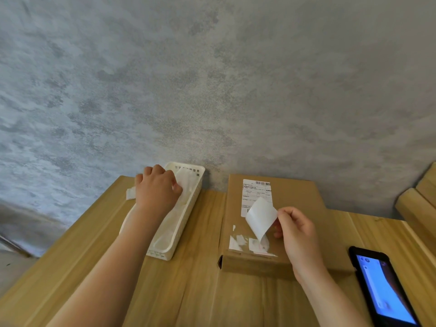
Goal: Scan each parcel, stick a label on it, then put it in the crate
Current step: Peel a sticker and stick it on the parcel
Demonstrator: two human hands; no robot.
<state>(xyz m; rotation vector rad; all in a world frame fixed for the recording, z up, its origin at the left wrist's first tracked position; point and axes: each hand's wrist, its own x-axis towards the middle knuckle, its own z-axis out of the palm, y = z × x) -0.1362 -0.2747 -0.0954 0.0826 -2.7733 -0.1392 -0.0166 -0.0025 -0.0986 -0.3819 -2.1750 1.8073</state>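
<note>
Nearest me, at about four o'clock, a black phone (387, 289) lies on the wooden table (188, 291), its blue screen lit but too blurred to read, its lower corner cut off by the frame edge. At about one o'clock my right hand (298, 234) pinches a curled white label (260, 217) between thumb and fingertips, just above the cardboard parcel (290, 201) lying flat on the table at twelve to one o'clock. The near end of the parcel carries torn white sticker scraps (250, 244); farther along its top sits a printed shipping label (256, 187) with a barcode, its lower part hidden behind the sheet I hold, its text too small to make out. At eleven o'clock my left hand (157, 187) reaches into a long white basket (165, 252), fingers curled on a white sheet (186, 180) there; my hand hides exactly how it grips. A small white scrap (130, 193) peeks out left of that hand. Beyond stands a mottled grey wall (212, 79); light wooden pieces (417, 199) at two o'clock are cut off.
</note>
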